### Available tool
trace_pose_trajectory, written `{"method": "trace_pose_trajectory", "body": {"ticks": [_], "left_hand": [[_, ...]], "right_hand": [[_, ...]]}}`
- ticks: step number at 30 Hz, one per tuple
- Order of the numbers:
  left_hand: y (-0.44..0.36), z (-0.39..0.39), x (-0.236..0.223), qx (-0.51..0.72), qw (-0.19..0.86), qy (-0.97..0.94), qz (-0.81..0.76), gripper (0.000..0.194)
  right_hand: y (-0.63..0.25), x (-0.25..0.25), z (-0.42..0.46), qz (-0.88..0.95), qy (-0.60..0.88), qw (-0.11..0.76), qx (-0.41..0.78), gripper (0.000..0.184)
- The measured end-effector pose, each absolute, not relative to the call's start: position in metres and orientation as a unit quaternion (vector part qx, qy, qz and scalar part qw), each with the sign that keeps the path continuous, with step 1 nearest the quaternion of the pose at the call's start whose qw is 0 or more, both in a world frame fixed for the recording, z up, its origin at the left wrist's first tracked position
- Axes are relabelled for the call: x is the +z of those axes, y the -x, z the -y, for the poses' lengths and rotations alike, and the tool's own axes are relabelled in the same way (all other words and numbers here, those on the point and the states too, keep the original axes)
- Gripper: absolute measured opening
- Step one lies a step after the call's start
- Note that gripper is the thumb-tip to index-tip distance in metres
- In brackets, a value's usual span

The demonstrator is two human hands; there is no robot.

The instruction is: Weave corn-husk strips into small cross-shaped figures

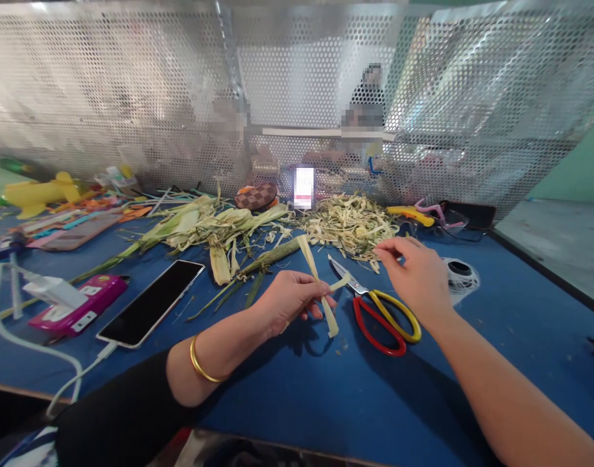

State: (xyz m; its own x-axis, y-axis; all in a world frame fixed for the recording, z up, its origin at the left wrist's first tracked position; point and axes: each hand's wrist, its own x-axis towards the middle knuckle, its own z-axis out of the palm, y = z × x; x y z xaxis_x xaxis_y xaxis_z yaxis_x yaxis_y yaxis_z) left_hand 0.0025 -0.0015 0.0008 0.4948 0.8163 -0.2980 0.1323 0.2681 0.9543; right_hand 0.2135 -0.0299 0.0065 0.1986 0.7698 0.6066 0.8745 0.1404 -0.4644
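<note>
My left hand is closed in a pinch on pale leaf strips that cross each other above the blue table. My right hand hovers to the right, its fingertips pinched together near the edge of a heap of shredded leaf trimmings; whether they hold a shred I cannot make out. Between the two hands lie scissors with red and yellow handles, flat on the table and slightly open. A pile of long green and pale leaves lies behind my left hand.
A black phone on a white cable lies at left beside a pink power strip with a white charger. A roll of clear thread sits at right. A perforated metal screen closes the back, people behind it.
</note>
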Motion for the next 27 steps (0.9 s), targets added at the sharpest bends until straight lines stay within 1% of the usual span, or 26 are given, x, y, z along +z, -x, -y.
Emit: {"method": "trace_pose_trajectory", "body": {"ticks": [1, 2, 6, 8, 9, 11, 13, 15, 18, 20, 23, 25, 27], "left_hand": [[-0.003, 0.003, 0.001, 0.240, 0.669, -0.563, -0.422, 0.017], [-0.003, 0.005, 0.000, 0.220, 0.668, -0.581, -0.409, 0.019], [-0.006, 0.014, -0.001, 0.135, 0.657, -0.643, -0.370, 0.026], [-0.007, 0.017, -0.003, 0.109, 0.649, -0.659, -0.363, 0.031], [-0.008, 0.018, -0.004, 0.102, 0.645, -0.664, -0.364, 0.033], [-0.009, 0.019, -0.005, 0.101, 0.634, -0.671, -0.372, 0.033], [-0.010, 0.018, -0.006, 0.118, 0.617, -0.676, -0.385, 0.033], [-0.010, 0.015, -0.006, 0.140, 0.617, -0.665, -0.397, 0.034], [-0.008, 0.008, -0.005, 0.178, 0.671, -0.585, -0.419, 0.028], [-0.007, 0.003, -0.004, 0.211, 0.710, -0.514, -0.433, 0.022], [-0.005, -0.002, -0.001, 0.258, 0.748, -0.435, -0.431, 0.019], [-0.005, -0.003, 0.000, 0.282, 0.764, -0.399, -0.421, 0.021], [-0.005, -0.003, 0.001, 0.297, 0.774, -0.380, -0.410, 0.023]], "right_hand": [[-0.209, 0.006, 0.031, 0.645, 0.638, 0.416, -0.057, 0.022], [-0.204, 0.005, 0.033, 0.662, 0.626, 0.411, -0.026, 0.025], [-0.179, 0.001, 0.039, 0.668, 0.594, 0.383, 0.231, 0.030], [-0.169, 0.000, 0.042, 0.641, 0.572, 0.394, 0.327, 0.030], [-0.165, 0.001, 0.044, 0.631, 0.560, 0.406, 0.351, 0.029], [-0.160, 0.003, 0.049, 0.629, 0.540, 0.430, 0.358, 0.027], [-0.158, 0.006, 0.054, 0.638, 0.533, 0.441, 0.337, 0.023], [-0.158, 0.008, 0.058, 0.644, 0.546, 0.451, 0.289, 0.019], [-0.160, 0.007, 0.063, 0.680, 0.569, 0.443, 0.132, 0.014], [-0.159, 0.004, 0.064, 0.734, 0.553, 0.395, 0.008, 0.012], [-0.154, -0.002, 0.065, 0.808, 0.482, 0.305, -0.150, 0.020], [-0.150, -0.006, 0.066, 0.825, 0.444, 0.263, -0.228, 0.024], [-0.145, -0.011, 0.067, 0.826, 0.430, 0.237, -0.277, 0.023]]}}
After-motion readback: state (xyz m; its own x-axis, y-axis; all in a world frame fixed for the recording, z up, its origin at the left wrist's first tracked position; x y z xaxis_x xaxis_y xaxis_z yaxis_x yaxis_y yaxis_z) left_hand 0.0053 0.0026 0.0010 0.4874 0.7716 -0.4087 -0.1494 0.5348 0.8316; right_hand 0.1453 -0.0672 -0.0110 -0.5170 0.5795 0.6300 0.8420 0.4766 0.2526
